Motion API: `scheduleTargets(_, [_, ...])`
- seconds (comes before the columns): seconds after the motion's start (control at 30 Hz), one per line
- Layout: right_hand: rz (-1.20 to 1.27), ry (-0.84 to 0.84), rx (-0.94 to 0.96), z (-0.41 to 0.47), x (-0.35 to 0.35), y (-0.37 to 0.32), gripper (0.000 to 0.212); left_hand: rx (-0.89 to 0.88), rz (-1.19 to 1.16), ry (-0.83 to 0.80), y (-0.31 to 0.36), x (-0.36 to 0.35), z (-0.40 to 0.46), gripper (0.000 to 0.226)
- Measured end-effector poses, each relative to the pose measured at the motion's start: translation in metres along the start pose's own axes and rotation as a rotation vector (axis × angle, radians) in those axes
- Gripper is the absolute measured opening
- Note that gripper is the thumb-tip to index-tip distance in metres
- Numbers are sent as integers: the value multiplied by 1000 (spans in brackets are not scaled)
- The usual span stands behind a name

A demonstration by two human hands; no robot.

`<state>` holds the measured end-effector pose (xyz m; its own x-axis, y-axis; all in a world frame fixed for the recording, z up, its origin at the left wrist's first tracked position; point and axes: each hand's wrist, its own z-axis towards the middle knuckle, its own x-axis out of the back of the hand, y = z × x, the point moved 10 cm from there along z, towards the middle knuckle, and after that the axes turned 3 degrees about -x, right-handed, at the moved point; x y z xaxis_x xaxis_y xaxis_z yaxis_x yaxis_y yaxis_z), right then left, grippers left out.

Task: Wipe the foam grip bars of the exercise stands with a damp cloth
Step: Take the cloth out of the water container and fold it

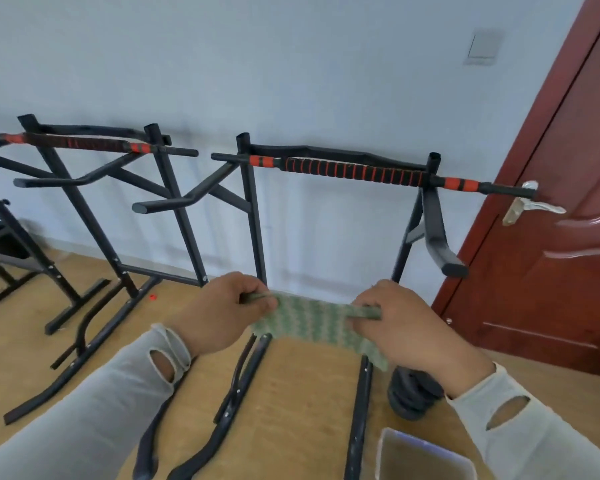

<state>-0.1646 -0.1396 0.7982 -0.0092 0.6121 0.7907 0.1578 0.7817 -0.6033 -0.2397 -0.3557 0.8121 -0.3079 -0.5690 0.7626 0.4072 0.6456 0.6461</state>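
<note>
Head cam: left hand (222,311) & right hand (400,323) each pinch an end of the green patterned cloth (312,322), stretched btwn them. Black-and-orange ribbed foam grip bar (354,171) sits well above the hands, untouched. Wiping looks not yet begun.

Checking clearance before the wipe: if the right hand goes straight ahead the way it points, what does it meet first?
Probably the right upright of the near stand, below its foam grip bar. The right hand holds the cloth low, so the bar sits above that line; depth is unclear.

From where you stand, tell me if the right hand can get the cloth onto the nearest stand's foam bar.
Probably yes: nothing lies between the right hand, gripping the cloth, and the foam bar above.
</note>
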Motion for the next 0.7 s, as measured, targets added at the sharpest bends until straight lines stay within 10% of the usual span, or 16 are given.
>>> scheduleTargets(0.1, [79,44,-36,29,8,-23,56,-13,-177,56,-27,33,24,50])
scheduleTargets(0.3, [464,173,-195,59,12,-62,50,78,-811,160,-61,60,69,56])
scheduleTargets(0.5, [830,352,-379,80,-2,-68,26,149,-833,259,-63,64,94,30])
scheduleTargets(0.7, [862,391,-345,109,-10,-86,22,-141,-621,208,-8,62,106,26])
